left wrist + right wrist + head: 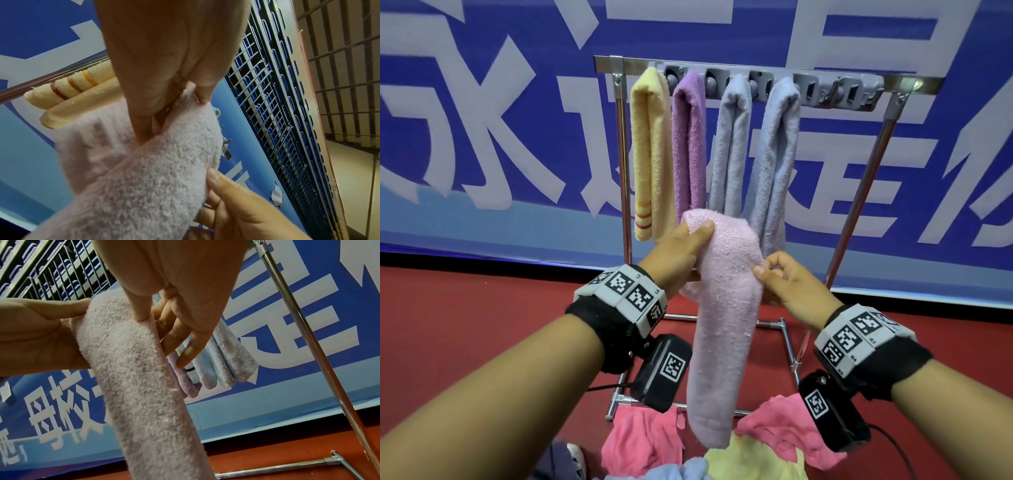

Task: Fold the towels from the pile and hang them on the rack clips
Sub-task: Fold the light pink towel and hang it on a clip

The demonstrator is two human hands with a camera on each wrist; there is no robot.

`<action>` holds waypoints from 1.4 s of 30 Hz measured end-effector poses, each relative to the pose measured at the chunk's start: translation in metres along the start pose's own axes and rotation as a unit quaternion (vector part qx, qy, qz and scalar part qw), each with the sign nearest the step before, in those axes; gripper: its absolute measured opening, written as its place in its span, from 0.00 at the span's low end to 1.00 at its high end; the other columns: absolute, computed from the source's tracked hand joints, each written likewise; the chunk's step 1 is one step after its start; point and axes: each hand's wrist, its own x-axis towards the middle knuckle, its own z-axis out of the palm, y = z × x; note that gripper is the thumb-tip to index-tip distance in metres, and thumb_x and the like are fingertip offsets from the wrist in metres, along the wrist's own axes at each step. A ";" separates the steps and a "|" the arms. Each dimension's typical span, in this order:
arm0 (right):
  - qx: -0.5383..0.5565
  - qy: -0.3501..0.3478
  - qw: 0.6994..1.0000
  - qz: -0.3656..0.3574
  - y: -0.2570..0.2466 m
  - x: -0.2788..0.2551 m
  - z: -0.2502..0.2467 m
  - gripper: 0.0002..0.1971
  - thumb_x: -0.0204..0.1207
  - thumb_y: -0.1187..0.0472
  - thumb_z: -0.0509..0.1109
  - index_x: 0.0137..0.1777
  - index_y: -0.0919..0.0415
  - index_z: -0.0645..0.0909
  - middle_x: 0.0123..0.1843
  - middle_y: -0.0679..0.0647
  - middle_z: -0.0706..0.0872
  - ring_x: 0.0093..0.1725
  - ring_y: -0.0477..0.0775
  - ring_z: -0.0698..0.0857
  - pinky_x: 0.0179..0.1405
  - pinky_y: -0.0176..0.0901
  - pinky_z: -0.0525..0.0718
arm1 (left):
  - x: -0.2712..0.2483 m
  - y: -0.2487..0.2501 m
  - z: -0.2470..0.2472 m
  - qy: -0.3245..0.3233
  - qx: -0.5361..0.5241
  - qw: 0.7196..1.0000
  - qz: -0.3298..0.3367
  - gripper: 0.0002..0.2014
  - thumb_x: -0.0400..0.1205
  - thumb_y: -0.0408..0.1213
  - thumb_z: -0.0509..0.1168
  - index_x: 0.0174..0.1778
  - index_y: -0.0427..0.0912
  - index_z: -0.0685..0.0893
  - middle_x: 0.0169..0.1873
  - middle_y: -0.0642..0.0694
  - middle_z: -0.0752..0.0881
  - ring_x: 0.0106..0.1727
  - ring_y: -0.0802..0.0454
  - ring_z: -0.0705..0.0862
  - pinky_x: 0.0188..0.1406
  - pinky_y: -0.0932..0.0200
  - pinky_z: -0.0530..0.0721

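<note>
Left hand (pixel 681 253) grips the folded top of the pink towel (pixel 722 325), thumb across the front, fingers curled behind. It carries the weight, so the towel hangs straight and the fold stays closed. Right hand (pixel 787 284) pinches the towel's right edge between thumb and forefinger just below the fold; the other fingers hang loosely curled behind and hold nothing, as the right wrist view shows. Likely purpose: keep the layers aligned and narrow the top so it fits a clip.

Towel is in mid-air in front of the rack (pixel 859 192), below the clip bar (pixel 835 90), above the pile (pixel 739 452) on the red floor. Not clipped yet.

Rack state: yellow towel (pixel 650 154), purple towel (pixel 690 144) and two blue towels (pixel 756 154) hang folded from the left clips, side by side. The clips at the right of the bar look free, so the next free clip right of the blue ones is probably the target.

Towel look: pale pink terry, fuzzy nap, folded lengthwise into a long narrow strip, doubled over at the top into a rounded bulge. Lower end hangs square, just above the pile. Soft and limp; the layers will likely slip apart if either grip loosens before the clip bites.

Pile left: hot pink, yellow, blue pieces, crumpled.
</note>
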 end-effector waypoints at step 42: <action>0.129 -0.004 0.991 0.024 -0.015 0.013 -0.005 0.12 0.77 0.66 0.69 0.59 0.62 0.82 0.45 0.52 0.91 0.40 0.46 0.90 0.38 0.36 0.87 | -0.013 -0.046 -0.007 -0.114 0.037 0.992 -0.033 0.10 0.85 0.34 0.59 0.57 0.38 0.83 0.43 0.48 0.90 0.41 0.59 0.88 0.41 0.66 0.85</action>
